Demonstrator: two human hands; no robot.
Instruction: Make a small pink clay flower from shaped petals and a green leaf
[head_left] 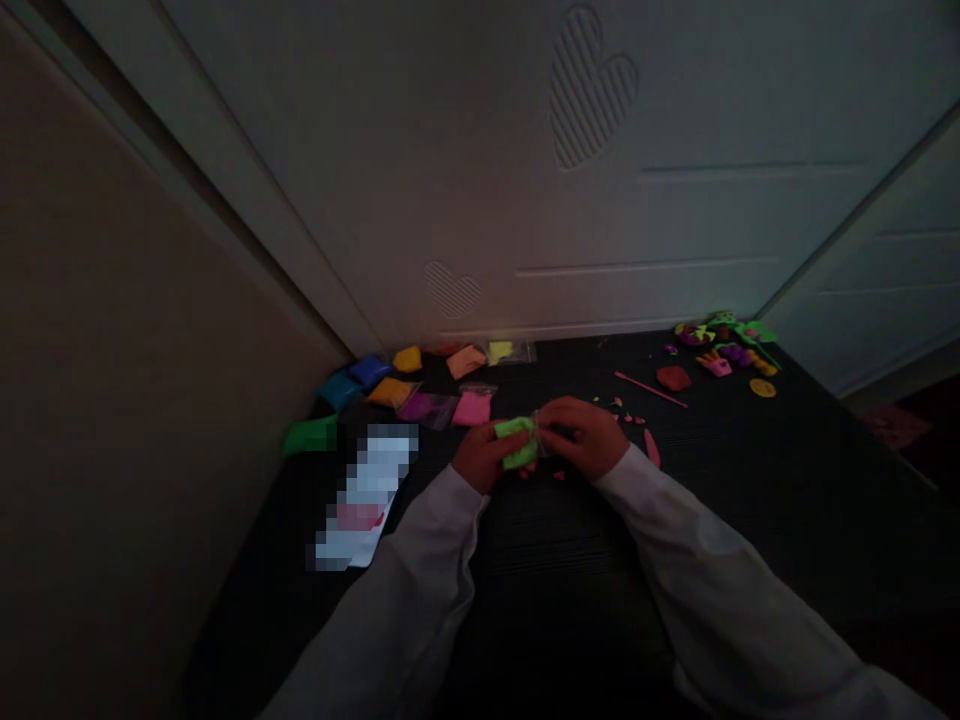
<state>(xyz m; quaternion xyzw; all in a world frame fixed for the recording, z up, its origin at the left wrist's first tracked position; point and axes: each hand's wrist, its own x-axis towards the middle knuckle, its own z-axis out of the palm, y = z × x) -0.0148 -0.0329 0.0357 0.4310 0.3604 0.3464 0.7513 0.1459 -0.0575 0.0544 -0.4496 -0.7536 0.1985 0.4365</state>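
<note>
Between my two hands is a small clear bag of light green modelling clay (513, 444). My left hand (480, 457) is closed around its clay-filled end. The fingers of my right hand (583, 432) pinch the bag's clear open-looking edge on the right; whether the seal is undone I cannot tell. Just beyond lies a bag of pink clay (472, 407), with a bag of purple clay (425, 407) beside it. Small clay bits (628, 418) and a pink clay knife (652, 448) are close to my right hand.
Several more clay bags, such as a green one (310, 435), line the dark table's (555, 560) back left. A phone (367, 500) with a lit, blurred screen lies left. Back right are a pink stick tool (651, 389), a red clay lump (673, 377) and colourful clay figures (716, 363). A white panel stands behind.
</note>
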